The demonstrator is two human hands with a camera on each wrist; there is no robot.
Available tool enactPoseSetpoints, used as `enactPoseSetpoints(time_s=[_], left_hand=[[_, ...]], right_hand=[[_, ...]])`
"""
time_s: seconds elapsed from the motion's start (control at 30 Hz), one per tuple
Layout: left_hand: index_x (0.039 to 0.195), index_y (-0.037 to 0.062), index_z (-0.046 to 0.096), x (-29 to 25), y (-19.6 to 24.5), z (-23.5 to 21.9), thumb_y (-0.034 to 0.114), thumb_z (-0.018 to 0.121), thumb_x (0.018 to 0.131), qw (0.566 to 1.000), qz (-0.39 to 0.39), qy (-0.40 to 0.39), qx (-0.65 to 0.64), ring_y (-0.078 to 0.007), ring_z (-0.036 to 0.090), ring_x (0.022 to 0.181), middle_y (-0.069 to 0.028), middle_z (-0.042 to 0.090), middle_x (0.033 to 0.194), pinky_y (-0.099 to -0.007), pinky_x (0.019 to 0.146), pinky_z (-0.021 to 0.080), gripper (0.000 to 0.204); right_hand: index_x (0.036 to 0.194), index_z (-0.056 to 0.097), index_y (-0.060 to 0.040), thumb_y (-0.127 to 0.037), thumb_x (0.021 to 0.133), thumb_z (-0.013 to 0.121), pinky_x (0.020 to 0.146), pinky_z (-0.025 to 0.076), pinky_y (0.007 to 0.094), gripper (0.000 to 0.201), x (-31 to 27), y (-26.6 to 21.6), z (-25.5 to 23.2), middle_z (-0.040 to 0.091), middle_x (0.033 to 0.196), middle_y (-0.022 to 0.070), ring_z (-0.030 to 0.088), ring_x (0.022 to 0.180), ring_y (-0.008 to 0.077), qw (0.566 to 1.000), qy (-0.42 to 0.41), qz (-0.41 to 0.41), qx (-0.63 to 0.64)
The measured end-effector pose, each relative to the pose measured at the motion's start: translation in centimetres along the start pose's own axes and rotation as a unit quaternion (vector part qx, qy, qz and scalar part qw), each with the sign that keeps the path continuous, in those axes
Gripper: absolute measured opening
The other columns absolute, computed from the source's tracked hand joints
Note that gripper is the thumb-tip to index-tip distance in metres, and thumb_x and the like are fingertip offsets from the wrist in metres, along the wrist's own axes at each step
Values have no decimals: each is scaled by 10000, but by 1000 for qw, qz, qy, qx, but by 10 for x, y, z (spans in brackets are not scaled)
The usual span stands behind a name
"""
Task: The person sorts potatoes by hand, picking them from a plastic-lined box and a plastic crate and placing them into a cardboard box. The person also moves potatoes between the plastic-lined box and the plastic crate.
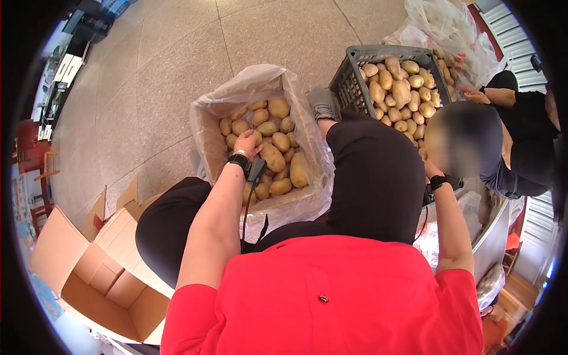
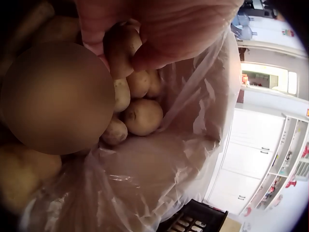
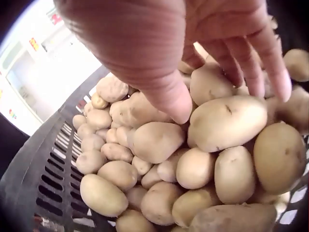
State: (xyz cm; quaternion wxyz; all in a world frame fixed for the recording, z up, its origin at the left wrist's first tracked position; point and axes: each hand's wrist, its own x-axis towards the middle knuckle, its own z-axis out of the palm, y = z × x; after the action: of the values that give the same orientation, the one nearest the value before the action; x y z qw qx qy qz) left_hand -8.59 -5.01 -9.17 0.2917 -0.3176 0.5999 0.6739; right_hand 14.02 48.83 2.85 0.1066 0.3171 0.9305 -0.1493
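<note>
In the head view, the left hand (image 1: 248, 145) is over potatoes in a plastic-lined box (image 1: 204, 127). The left wrist view shows that hand (image 2: 166, 31) pinching a small potato (image 2: 120, 53) between thumb and fingers. The right hand (image 1: 433, 170) is at the near side of a black crate (image 1: 350, 80) of potatoes, partly hidden behind another person's head. Seen from the right wrist, the hand (image 3: 193, 48) hovers with spread, slightly bent fingers above a large pale potato (image 3: 229, 123); its thumb tip is close to the neighbouring potatoes, and contact is unclear.
Another person (image 1: 520, 142) leans over the crate from the right. Beyond the crate lies a clear plastic bag (image 1: 444, 26) with potatoes beneath it. An open cardboard box (image 1: 106, 290) stands at the lower left. The wearer's knee (image 1: 378, 171) is between the lined box and the crate.
</note>
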Motion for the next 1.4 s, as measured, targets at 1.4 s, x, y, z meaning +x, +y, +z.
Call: enactPoseSetpoints(time_s=[1.4], left_hand=[[1441,95,326,-211,134,154,252,538,958,893,151,-405,-124,-272,611,1027,-121,548,1196,-362,828,538,549]], right_hand=[[1130,608,21,-272,815,719,622,547,264,445,-14,-330,-160,688,859,99,673,733,158,883,-268,-323,211]])
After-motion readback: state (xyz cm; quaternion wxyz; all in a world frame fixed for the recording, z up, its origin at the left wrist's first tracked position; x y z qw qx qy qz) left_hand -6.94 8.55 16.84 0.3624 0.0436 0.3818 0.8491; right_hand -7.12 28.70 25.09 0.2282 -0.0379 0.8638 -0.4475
